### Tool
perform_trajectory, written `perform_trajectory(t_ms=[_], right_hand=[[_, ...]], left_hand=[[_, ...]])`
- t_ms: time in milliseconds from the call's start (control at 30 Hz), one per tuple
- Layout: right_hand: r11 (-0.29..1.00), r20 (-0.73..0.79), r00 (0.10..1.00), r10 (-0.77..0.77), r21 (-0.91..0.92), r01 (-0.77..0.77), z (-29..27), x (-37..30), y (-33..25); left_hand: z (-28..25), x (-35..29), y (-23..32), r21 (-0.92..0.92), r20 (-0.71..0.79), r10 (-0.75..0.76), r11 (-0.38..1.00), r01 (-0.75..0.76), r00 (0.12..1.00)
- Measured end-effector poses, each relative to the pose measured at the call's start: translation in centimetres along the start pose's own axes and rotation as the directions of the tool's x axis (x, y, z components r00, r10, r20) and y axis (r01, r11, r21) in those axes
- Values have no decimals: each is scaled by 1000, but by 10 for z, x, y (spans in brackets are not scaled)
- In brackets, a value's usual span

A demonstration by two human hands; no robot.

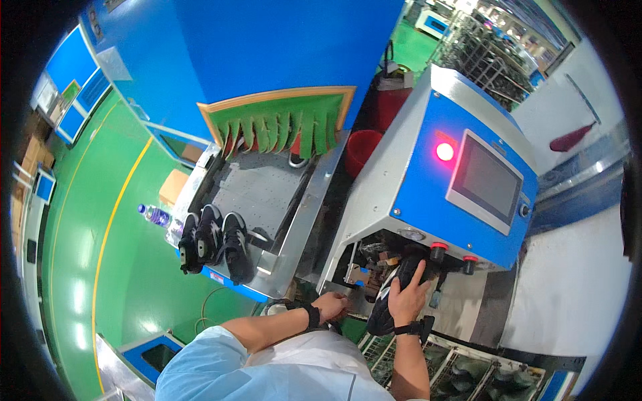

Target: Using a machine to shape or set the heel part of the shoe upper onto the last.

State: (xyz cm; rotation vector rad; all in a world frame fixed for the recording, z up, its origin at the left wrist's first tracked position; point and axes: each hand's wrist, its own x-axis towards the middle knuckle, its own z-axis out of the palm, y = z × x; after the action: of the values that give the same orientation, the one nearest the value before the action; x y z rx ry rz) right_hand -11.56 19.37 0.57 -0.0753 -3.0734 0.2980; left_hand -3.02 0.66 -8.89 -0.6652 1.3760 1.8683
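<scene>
Shoe (394, 294), dark upper with a pale sole edge, pressed sole-outward into the open mouth of the machine, directly under my right hand (409, 299).

Machine (461, 180): blue-and-grey cabinet, above and ahead of that hand. Grey screen on its sloped face, red lamp (445, 152) lit beside it, two red knobs (438, 250) just above my fingertips. Risk: the mouth is crowded with clamps and metal parts, and my fingers lie close to them; a cycle starting while I hold the shoe could nip them.

Conveyor (267, 194): grey bed beyond my left hand, running under a green fringed curtain. Three dark shoes (210, 244) sit at its near end, well apart from the one I hold.

Right hand: fingers spread wide and curled over the shoe's heel, palm flat against it, holding it firmly in place. Risk: if the hold slackens, I judge the shoe could tip off its seat and drop toward the racks below.

Left hand (332, 307): low, at the machine's front edge, left of the shoe. Fingers appear bent against a small fitting; whether they pinch anything I cannot tell.

Wrist straps: dark band on each wrist.
</scene>
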Motion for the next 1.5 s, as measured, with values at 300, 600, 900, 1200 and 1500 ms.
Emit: perform_trajectory(t_ms=[300,600,900,1200,1500], right_hand=[[960,-272,935,-227,100,262,-5,-113,32],[681,328,930,-167,721,-132,-99,-177,47],[-453,389,905,172,847,-278,17,-105,15],[548,244,749,616,551,-630,30,-283,166],[-11,119,16,993,227,-974,197,-319,454]], left_hand=[[35,-46,34,91,334,24,994,-57,942],[12,-8,-26,190,549,-485,865,464,680],[11,-43,-23,125,201,-285,956,264,937],[8,-68,12,245,-53,-79,965,90,995],[109,-71,-4,211,41,-132,970,121,990]])
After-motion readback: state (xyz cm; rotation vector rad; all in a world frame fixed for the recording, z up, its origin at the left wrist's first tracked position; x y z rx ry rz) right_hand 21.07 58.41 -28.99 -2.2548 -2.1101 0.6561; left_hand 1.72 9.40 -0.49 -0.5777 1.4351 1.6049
